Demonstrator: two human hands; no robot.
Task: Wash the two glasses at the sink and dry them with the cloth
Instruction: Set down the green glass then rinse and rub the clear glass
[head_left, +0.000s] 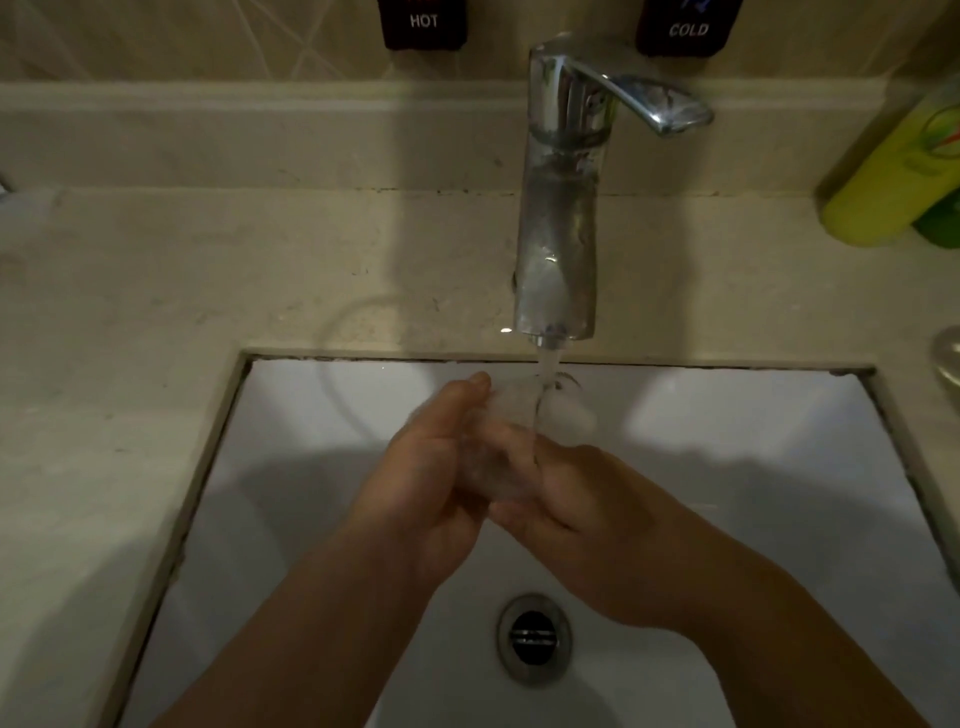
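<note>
A clear glass (540, 415) lies tilted between both my hands over the white sink (727, 467), its mouth toward the tap. Water runs from the chrome tap (558, 234) onto the glass's far end. My left hand (436, 467) holds the glass from the left, fingers stretched along its side. My right hand (587, 499) wraps around its lower part from the right. A second clear glass (358, 338) stands faintly visible on the counter behind the sink's left corner. No cloth is in view.
The drain (534, 636) sits at the basin's near middle. A beige counter (156, 312) surrounds the sink. Yellow-green bottles (898, 171) stand at the far right. A small round object (948, 356) lies at the right edge. HOT and COLD labels hang on the wall.
</note>
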